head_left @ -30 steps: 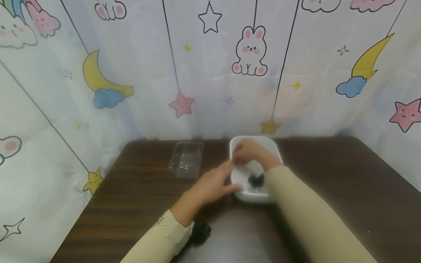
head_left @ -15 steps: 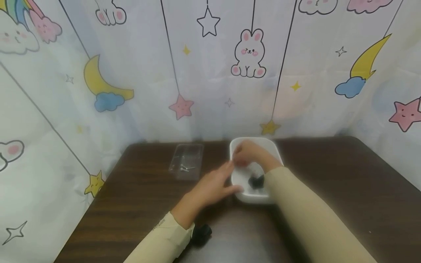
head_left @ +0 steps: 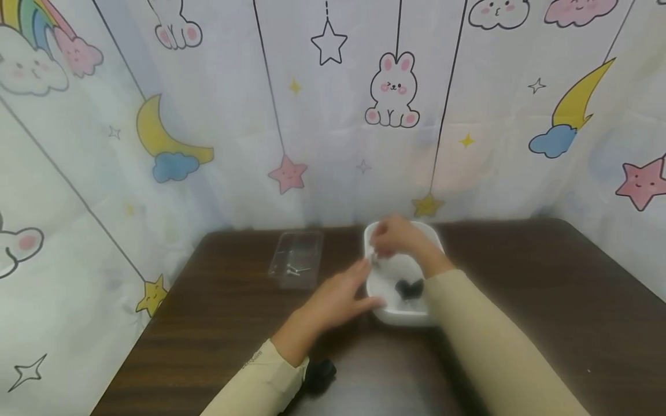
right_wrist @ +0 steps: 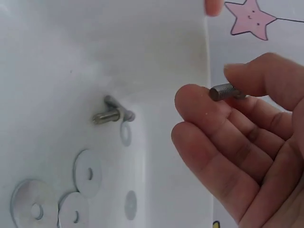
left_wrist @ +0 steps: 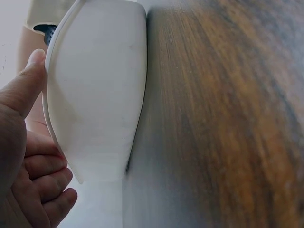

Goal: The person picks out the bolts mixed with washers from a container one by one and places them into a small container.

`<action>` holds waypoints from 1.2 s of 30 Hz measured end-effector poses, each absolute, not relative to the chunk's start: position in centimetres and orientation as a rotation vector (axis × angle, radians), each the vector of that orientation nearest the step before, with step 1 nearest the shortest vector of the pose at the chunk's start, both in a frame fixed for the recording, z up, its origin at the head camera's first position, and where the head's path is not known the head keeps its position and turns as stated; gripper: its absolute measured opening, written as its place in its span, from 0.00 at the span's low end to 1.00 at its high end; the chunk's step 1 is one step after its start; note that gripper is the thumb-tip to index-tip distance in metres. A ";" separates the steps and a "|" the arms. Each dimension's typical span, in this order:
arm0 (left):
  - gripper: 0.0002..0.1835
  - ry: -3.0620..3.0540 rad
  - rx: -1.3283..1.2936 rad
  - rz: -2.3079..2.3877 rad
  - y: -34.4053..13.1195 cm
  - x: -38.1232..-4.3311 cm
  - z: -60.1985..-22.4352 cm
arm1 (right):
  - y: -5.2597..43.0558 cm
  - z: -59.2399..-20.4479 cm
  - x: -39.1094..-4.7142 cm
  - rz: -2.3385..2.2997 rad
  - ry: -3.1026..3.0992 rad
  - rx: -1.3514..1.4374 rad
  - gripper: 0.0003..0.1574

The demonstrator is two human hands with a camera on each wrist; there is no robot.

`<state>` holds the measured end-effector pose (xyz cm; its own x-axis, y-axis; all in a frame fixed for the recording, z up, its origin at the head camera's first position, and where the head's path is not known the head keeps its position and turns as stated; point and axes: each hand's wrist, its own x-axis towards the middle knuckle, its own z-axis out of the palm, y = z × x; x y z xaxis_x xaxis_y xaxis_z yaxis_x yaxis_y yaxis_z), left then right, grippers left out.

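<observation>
Carefully pinched between thumb and finger, a threaded bolt [right_wrist: 223, 91] juts from my right grip [head_left: 399, 236], poised by the far left corner of a white container [head_left: 403, 318] as I follow the work from a distance. Its tip faces outward; the other end is mostly covered. So small a bolt could twist or slip, I judge, so the pinch should be firm and square across the shank, the other fingers relaxed and clear of the wall. Lower down, what look like two more bolts [right_wrist: 108, 116] lie together near flat washers [right_wrist: 81, 164]; a low sweep might drag them along. My left grip [head_left: 335, 294] lies spread along the rim, thumb and fingertips at its edge, where light, even pressure ought to steady the container without tipping it. Inside rests a black object [head_left: 409, 289], its kind unclear. Well to the left on the brown desk [head_left: 229, 318] stands a clear box [head_left: 307, 248] of screws [head_left: 293, 270]; behind hangs a patterned curtain [head_left: 333, 133].
</observation>
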<state>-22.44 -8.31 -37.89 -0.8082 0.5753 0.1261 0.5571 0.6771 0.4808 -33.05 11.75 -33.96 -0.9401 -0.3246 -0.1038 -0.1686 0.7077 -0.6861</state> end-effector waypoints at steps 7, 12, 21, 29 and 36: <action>0.50 2.846 0.973 0.792 -8.4 -22.4 -37.8 | 11.8 -33.0 -32.1 -1.100 2.696 -0.447 0.17; 0.48 2.881 0.996 0.781 -8.8 -22.3 -37.9 | 11.5 -32.7 -31.9 -1.114 2.713 -0.471 0.17; 0.47 2.971 0.884 0.823 -11.8 -22.4 -36.9 | 12.0 -32.7 -32.3 -1.117 2.721 -0.382 0.24; 0.44 3.091 0.802 0.778 -16.5 -23.0 -37.1 | 11.6 -32.4 -32.0 -1.098 2.783 -0.421 0.26; 0.42 3.161 0.679 0.788 -20.7 -23.8 -37.8 | 10.3 -31.6 -31.4 -1.043 2.867 -0.586 0.23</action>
<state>-23.82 -20.65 -37.84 -0.9003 0.3401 0.2718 0.4279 0.8064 0.4083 -31.44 10.34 -31.58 -0.9282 -0.3597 0.0948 -0.3365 0.7036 -0.6259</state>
